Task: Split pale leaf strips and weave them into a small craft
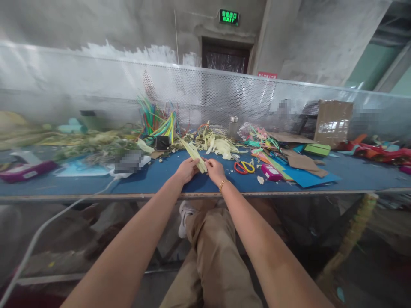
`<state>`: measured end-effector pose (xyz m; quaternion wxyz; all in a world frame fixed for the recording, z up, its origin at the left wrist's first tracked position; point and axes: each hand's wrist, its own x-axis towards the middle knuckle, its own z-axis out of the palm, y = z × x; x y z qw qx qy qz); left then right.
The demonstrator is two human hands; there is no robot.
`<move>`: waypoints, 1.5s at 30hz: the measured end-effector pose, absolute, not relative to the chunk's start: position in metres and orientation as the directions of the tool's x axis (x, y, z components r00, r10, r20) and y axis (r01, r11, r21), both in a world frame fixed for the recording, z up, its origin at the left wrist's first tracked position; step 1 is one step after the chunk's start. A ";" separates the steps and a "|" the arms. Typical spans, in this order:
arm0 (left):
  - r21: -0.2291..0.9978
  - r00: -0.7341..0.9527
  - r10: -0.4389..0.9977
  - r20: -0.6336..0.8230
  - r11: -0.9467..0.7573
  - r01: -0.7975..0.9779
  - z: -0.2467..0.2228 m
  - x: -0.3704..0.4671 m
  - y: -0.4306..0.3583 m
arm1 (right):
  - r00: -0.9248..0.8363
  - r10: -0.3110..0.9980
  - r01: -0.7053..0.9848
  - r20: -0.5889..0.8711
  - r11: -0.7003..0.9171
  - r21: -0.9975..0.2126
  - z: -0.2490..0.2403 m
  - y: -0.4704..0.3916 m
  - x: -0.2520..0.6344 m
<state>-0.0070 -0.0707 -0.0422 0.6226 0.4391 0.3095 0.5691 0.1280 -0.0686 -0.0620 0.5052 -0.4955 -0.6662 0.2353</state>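
A pale yellow-green strip that looks like a dried corn husk [192, 149] slants up and to the left over the near edge of the blue table [160, 182]. My left hand [187, 170] is closed around its lower left side. At its bottom right end, the fingers of my right hand [214, 170] pinch it. Just beyond my hands lies a loose pile of similar husks [221, 145]. Scissors with red and yellow handles [244, 167] rest to the right of my right hand.
Colourful pipe cleaners [159, 117] stand at the back left. A white cable [61, 209] runs from a blurred-out device over the front edge. A purple box [271, 172], coloured sheets [316, 177] and cardboard [334, 124] lie or stand at right. Behind rises a perforated metal panel [189, 83].
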 end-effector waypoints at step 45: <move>0.916 0.003 0.991 0.136 -0.125 -0.381 -0.045 -0.008 -0.064 | 0.218 0.921 0.113 0.323 0.305 -0.946 -0.065 -0.059 0.131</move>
